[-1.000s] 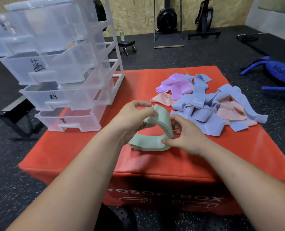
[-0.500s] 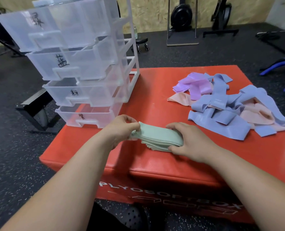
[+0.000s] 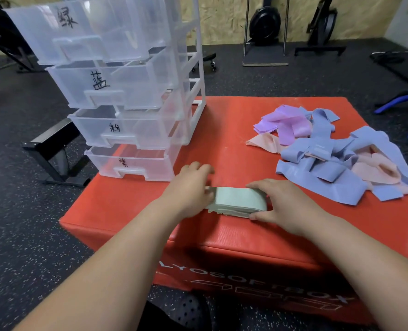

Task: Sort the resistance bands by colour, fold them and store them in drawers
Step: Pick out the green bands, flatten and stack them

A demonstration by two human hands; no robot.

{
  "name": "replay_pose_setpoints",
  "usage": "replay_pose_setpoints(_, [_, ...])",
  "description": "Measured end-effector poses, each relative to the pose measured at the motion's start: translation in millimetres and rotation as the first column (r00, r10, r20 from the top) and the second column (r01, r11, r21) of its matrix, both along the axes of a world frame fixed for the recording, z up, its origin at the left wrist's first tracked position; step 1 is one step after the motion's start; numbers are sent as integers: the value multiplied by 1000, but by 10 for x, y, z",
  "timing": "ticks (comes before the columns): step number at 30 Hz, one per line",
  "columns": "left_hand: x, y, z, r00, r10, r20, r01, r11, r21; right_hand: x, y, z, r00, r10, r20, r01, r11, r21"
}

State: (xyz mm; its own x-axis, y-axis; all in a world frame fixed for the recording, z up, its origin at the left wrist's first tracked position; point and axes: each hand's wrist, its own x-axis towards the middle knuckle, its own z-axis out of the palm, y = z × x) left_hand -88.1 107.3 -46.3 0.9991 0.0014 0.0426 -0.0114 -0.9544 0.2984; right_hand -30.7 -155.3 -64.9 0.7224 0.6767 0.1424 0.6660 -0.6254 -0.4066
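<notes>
Head view looks down on a red box [image 3: 234,130] where the folded green bands [image 3: 238,200] lie as a flat stack close to the near edge, between both hands. The right hand [image 3: 286,206] cups the stack's right end, fingers over the far side and thumb on the near side, likely so the layers cannot spring open. The left hand [image 3: 189,189] covers the left end; its fingers are blurred, so I cannot tell whether it pinches the stack or only rests against it. Bracing both ends squares the fold, I judge, ready to lift as one bundle. The drawers [image 3: 131,130] stand at the far left of the box, each drawn forward from the frame and hand-labelled; the top drawer [image 3: 90,32] carries the green label. On the right, well apart from the stack, blue bands [image 3: 329,170], pink bands [image 3: 374,172] and purple bands [image 3: 286,123] lie tangled and unfolded, so most of the sorting is not yet done
</notes>
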Motion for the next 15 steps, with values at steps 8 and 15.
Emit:
replay_pose_setpoints(8, [63, -168, -108, 947, -317, -56, 319, 948, 24, 39, -31, 79, 999, 1, -38, -2, 1000, -30])
replay_pose_setpoints(15, [70, -80, -130, 940, -339, 36, 341, 939, -36, 18, -68, 80, 996, -46, -70, 46, 999, -12])
